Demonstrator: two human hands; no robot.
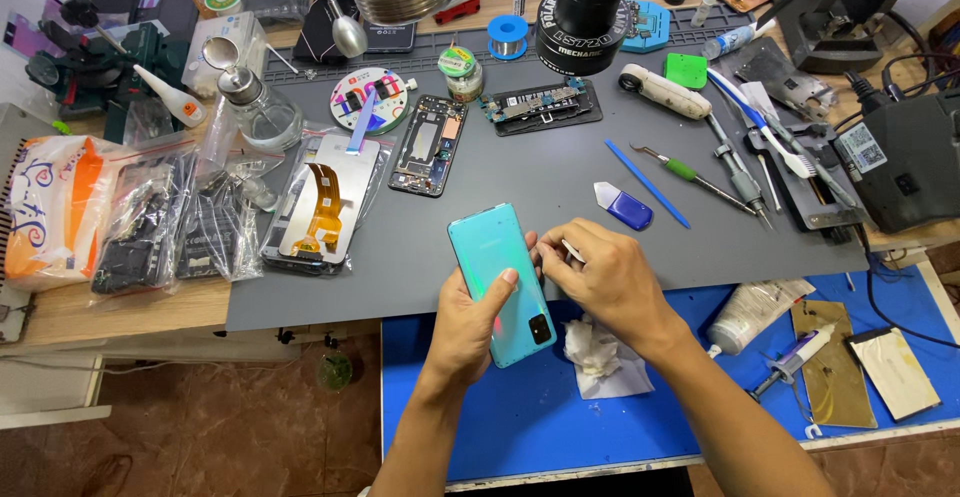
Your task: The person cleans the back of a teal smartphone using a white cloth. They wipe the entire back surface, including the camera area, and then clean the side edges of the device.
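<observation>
My left hand (468,322) grips a turquoise smartphone (495,272) with its back cover up and the camera block at the near end. The phone hangs over the front edge of the grey work mat (520,167). My right hand (605,277) is at the phone's right edge, pinching a small thin pale tool (572,250) whose tip touches the side of the phone.
A crumpled white tissue (600,355) lies on the blue mat (520,417) under my right hand. On the grey mat are a blue-and-white pry pick (622,205), a blue spudger (646,183), tweezers, a phone frame (430,144), a circuit board, a screen with flex cable (325,202). A microscope head (590,12) hangs above.
</observation>
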